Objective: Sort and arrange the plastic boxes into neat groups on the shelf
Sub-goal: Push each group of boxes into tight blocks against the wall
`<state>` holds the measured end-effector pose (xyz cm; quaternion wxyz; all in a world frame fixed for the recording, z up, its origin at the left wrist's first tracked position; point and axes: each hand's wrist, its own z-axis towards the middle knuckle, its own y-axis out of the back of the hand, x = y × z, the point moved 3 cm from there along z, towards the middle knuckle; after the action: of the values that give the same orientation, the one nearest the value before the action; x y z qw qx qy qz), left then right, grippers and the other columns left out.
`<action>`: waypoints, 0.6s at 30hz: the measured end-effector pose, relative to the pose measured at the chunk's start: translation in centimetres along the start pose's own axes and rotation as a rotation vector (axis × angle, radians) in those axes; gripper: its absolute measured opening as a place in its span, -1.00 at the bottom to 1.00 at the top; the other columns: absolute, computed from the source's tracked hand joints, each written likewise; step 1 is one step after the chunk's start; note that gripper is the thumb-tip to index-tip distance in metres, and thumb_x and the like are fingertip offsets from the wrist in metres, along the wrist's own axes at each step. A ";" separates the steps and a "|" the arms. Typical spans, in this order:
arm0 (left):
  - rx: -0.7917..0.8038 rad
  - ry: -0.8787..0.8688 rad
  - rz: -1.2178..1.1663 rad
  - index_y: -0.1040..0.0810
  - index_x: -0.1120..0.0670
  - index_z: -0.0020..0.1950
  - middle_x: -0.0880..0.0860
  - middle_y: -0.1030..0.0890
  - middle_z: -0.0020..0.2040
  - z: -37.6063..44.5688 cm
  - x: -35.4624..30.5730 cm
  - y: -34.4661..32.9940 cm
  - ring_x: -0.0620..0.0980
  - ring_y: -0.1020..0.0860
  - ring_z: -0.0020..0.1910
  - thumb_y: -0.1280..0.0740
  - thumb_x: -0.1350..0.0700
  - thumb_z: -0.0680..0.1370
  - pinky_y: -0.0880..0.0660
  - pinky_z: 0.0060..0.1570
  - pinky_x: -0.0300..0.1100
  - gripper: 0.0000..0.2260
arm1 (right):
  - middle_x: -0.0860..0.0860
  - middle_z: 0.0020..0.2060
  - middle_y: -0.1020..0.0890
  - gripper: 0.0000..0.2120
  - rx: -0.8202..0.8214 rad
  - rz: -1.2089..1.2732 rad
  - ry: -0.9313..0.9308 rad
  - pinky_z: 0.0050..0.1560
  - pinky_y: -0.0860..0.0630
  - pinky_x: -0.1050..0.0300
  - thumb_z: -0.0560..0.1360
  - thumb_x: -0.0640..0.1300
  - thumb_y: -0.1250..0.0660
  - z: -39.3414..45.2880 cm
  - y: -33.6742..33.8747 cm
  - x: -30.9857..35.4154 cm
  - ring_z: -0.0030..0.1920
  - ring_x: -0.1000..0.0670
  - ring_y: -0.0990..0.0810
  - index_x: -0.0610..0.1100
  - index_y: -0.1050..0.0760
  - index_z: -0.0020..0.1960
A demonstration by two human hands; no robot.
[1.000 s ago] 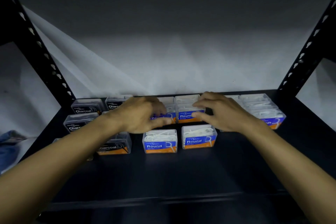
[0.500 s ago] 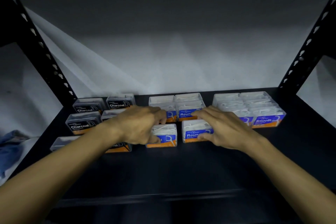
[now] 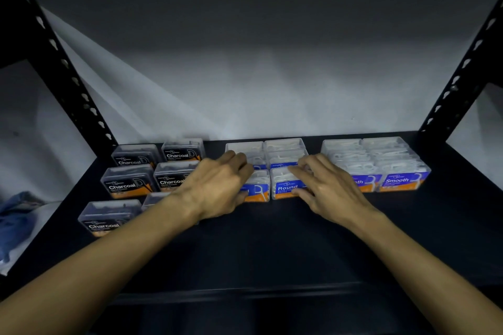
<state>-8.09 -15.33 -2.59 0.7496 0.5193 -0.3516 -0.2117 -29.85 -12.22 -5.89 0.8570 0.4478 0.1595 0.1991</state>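
A dark metal shelf (image 3: pixel 272 239) holds clear plastic boxes in three groups along its back. Black-labelled Charcoal boxes (image 3: pixel 128 182) sit at the left, blue-labelled Round boxes (image 3: pixel 284 156) in the middle, and Smooth boxes (image 3: pixel 402 171) at the right. The left hand (image 3: pixel 217 187) holds the front-left Round box (image 3: pixel 258 185), its grip curled over the box's top and front. The right hand (image 3: pixel 326 185) pinches the front-right Round box (image 3: pixel 285 185), fingers on top, thumb at the front. A blue cloth (image 3: pixel 16 215) lies off the shelf to the left.
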 end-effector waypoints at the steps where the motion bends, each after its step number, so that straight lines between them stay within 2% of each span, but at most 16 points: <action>1: -0.004 0.005 -0.001 -0.56 0.10 0.08 0.08 -0.56 0.02 0.0 0.0 0.0 0.11 -0.54 -0.03 -0.43 -0.09 0.42 -0.55 -0.39 0.00 -0.65 | -0.10 0.00 -0.57 -0.54 -0.006 0.001 -0.007 -0.41 -0.53 0.10 0.29 -0.09 -0.58 0.1 -0.1 0.1 -0.04 -0.12 -0.58 -0.21 -0.57 0.13; 8: -0.020 0.028 0.025 -0.57 0.11 -0.01 0.08 -0.57 -0.07 0.1 -0.3 0.0 0.10 -0.56 -0.08 -0.48 -0.03 0.36 -0.44 -0.51 -0.08 -0.68 | -0.09 -0.04 -0.58 -0.58 -0.046 -0.050 -0.031 -0.46 -0.52 0.08 0.28 -0.08 -0.58 0.4 -0.5 0.5 -0.08 -0.13 -0.58 -0.23 -0.59 0.06; 12: -0.008 0.061 0.047 -0.57 0.11 -0.07 0.08 -0.57 -0.11 0.2 -0.5 0.0 0.10 -0.57 -0.12 -0.51 -0.03 0.32 -0.41 -0.55 -0.10 -0.69 | -0.09 -0.03 -0.58 -0.58 -0.047 -0.061 -0.027 -0.39 -0.55 0.05 0.30 -0.07 -0.56 0.4 -0.6 0.3 -0.07 -0.12 -0.57 -0.23 -0.58 0.08; 18: 0.002 0.078 0.066 -0.57 0.12 -0.08 0.08 -0.57 -0.13 0.3 -0.8 0.0 0.09 -0.56 -0.15 -0.50 -0.02 0.33 -0.35 -0.56 -0.14 -0.71 | -0.09 -0.02 -0.58 -0.59 -0.029 -0.060 -0.034 -0.37 -0.55 0.08 0.32 -0.06 -0.55 0.4 -0.7 0.2 -0.07 -0.12 -0.57 -0.23 -0.58 0.08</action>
<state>-8.88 -14.98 -2.82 0.7686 0.5161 -0.3396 -0.1660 -29.39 -12.79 -6.21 0.8715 0.4337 0.1556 0.1680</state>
